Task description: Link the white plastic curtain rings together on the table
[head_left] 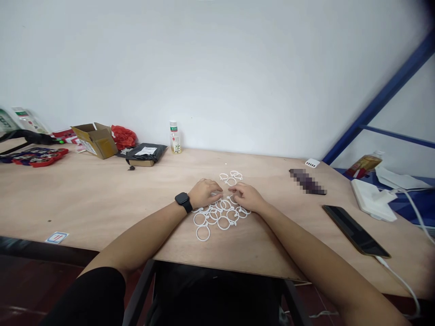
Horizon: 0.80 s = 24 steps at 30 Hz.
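Observation:
Several white plastic rings with small tabs point(203, 232) lie loosely heaped on the wooden table in front of me. A smaller group of the same white rings point(231, 181) sits just beyond my fingertips. My left hand point(204, 194), with a black watch on its wrist, rests at the left side of the heap, thumb and fingers apart. Opposite it, my right hand point(247, 197) is bent over the right side, its fingers loosely curved beside a ring and apart. Neither hand visibly holds a ring. Both hands partly cover the rings under them.
A phone point(356, 230) on a cable, a white charger point(373, 199) and a pixelated dark object point(307, 182) lie to the right. Along the wall stand a small bottle point(175, 137), a black parcel point(146, 153) and an open cardboard box point(97, 140). The table's front edge point(231, 270) is near me.

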Each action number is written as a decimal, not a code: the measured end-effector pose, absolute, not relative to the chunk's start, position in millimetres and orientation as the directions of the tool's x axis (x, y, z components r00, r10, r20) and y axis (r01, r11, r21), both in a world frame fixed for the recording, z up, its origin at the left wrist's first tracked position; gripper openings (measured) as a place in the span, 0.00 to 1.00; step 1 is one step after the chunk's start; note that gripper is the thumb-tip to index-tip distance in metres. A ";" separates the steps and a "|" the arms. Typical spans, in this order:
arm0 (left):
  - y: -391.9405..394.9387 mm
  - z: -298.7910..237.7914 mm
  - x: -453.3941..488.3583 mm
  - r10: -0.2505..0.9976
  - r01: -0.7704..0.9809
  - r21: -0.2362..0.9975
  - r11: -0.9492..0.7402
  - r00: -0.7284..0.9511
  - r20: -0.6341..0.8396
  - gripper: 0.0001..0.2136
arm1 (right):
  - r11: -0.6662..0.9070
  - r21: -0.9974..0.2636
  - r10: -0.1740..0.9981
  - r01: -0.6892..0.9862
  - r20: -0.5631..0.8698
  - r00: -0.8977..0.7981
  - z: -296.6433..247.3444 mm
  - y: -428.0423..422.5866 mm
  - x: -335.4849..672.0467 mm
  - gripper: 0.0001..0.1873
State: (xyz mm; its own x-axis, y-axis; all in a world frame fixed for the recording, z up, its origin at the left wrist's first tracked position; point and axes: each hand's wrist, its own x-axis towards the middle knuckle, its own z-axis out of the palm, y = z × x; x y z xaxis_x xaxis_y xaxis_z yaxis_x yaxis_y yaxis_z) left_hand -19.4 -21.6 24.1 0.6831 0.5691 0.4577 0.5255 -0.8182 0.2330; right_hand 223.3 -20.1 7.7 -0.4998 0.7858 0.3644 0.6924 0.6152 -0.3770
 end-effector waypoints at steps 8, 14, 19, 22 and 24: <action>-21.2 22.0 -17.8 0.584 0.535 0.249 -0.807 0.661 0.471 0.14 | 0.602 -0.447 0.779 0.662 0.510 -0.364 10.0 -26.8 211.9 0.07; -24.6 26.1 -15.2 0.548 0.475 0.279 -0.834 0.658 0.517 0.12 | 0.700 -0.433 0.675 0.568 0.660 -0.329 17.6 -41.8 196.8 0.06; -29.4 31.4 -14.1 0.536 0.449 0.297 -0.842 0.641 0.549 0.12 | 0.775 -0.363 0.589 0.517 0.711 -0.384 16.1 -43.7 194.0 0.07; -29.9 31.9 -13.7 0.546 0.454 0.309 -0.836 0.624 0.559 0.12 | 0.803 -0.317 0.548 0.505 0.725 -0.417 14.9 -43.8 194.1 0.07; -29.5 31.4 -13.6 0.544 0.452 0.308 -0.837 0.619 0.567 0.12 | 0.810 -0.302 0.537 0.503 0.728 -0.426 14.8 -45.0 193.7 0.07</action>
